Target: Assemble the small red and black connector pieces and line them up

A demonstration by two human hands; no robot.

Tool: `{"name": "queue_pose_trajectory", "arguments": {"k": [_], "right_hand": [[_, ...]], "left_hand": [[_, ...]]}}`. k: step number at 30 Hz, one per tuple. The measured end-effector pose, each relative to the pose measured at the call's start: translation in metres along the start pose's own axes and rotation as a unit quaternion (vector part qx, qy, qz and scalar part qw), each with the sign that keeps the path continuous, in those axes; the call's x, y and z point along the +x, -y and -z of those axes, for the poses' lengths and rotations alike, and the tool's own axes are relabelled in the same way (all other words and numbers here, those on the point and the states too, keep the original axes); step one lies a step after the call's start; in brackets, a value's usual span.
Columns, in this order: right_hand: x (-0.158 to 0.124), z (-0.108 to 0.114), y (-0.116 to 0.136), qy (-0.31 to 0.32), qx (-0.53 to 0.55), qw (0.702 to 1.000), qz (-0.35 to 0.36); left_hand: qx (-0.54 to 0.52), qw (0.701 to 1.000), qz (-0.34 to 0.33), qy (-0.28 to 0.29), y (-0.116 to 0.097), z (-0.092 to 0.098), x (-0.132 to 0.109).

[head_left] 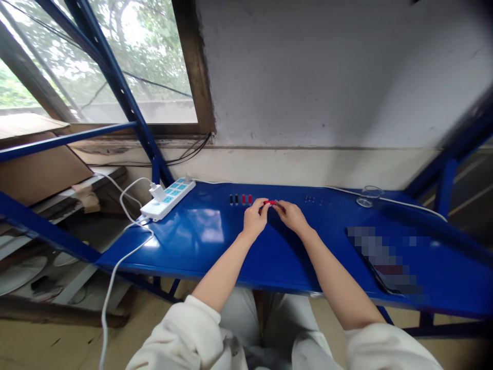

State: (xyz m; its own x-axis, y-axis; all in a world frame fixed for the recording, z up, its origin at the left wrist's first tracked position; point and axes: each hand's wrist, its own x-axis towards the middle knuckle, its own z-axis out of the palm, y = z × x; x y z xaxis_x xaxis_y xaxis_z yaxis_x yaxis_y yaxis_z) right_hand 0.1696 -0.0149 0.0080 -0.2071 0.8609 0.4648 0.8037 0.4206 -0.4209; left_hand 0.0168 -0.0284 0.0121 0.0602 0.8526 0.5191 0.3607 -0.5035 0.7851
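My left hand (254, 220) pinches the left end of a small red cylinder (270, 202) above the blue tabletop. On its other side, the fingers of my right hand (295, 216) close around the right end, where a small light tip shows. To the left of my hands stand two small black cylinders (233, 199) and two red cylinders (247, 199) in a row. Several tiny shiny pieces (309, 199) lie to the right of my right hand. What exactly the cylinders are is too small to tell.
A white power strip (168, 199) with a plugged-in cable is at the table's left end. Clear round items (364, 202) and a white cable (412, 205) lie at the right rear. Nearer, a dark, pixelated flat object (379, 259) rests on the blue table (185, 257).
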Motion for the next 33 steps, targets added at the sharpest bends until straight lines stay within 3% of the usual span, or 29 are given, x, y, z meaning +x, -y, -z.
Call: {"name": "queue_pose_trajectory", "arguments": {"k": [12, 19, 23, 27, 30, 33], "right_hand": [[-0.002, -0.001, 0.0, -0.002, -0.027, 1.0, -0.004], [-0.001, 0.001, 0.009, 0.002, -0.068, 0.998, -0.005], [-0.002, -0.001, 0.014, 0.0, -0.052, 0.999, -0.008], [-0.001, -0.003, 0.015, 0.008, -0.032, 0.999, -0.039], [0.004, -0.011, 0.011, -0.011, 0.04, 0.996, -0.083], [0.013, -0.022, 0.006, -0.01, 0.121, 0.985, -0.122]], "left_hand": [[-0.002, 1.0, 0.004, 0.015, -0.001, 0.0, 0.0], [0.041, 0.996, -0.004, 0.081, 0.003, -0.003, 0.0], [0.04, 0.997, 0.013, 0.071, 0.002, -0.003, 0.0], [-0.011, 0.999, 0.033, 0.027, -0.001, 0.0, 0.002], [-0.09, 0.992, 0.063, -0.06, -0.003, 0.006, 0.007], [-0.187, 0.964, 0.116, -0.15, -0.001, 0.013, 0.013]]}}
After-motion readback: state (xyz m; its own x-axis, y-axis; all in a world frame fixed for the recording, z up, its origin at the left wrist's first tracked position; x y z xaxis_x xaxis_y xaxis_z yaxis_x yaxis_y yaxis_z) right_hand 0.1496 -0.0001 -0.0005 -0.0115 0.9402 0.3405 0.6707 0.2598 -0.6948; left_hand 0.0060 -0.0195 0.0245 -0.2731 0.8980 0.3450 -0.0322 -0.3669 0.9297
